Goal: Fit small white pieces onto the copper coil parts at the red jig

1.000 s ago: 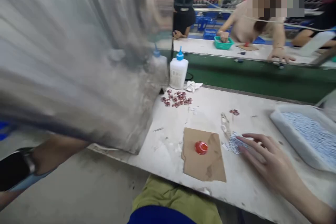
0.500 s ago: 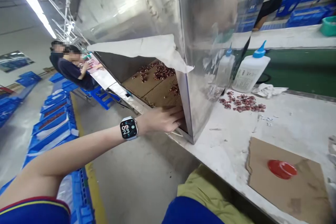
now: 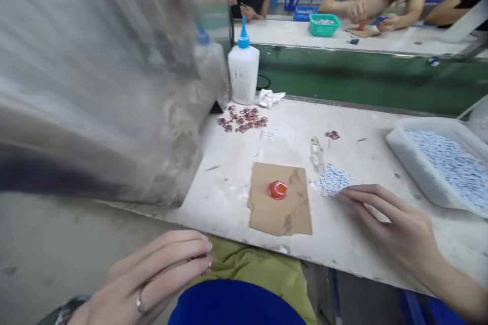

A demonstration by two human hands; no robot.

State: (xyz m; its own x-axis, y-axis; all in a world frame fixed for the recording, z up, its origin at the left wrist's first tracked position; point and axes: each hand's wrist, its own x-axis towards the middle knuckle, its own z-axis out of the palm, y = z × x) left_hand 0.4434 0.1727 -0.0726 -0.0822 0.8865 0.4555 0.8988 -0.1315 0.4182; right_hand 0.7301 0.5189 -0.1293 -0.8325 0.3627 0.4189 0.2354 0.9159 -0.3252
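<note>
My left hand (image 3: 160, 277) is over my lap, short of the table's front edge, its fingers closed together. A bit of a small reddish piece shows at its fingertips; the rest is hidden. At the near side of a pile of tiny pale-blue and white pieces (image 3: 334, 179), my right hand (image 3: 400, 231) has thumb and fingertips pinched; what is between them is too small to make out. Between the hands, a shallow red dish (image 3: 278, 190) with a glossy surface sits on a brown cardboard square (image 3: 263, 213).
A metal hood (image 3: 125, 81) blocks the left. Behind the cardboard are dark-red pieces (image 3: 247, 120), a blue-capped bottle (image 3: 244, 68) and crumpled tissue (image 3: 269, 98). A white tub (image 3: 415, 165) of pale pieces stands right. People work across the green divider (image 3: 343, 78), near a green basket (image 3: 324, 25).
The view has swung right. My left hand has come out of the metal hood's opening to the space before my lap, and my right hand now shows at the pale pile.
</note>
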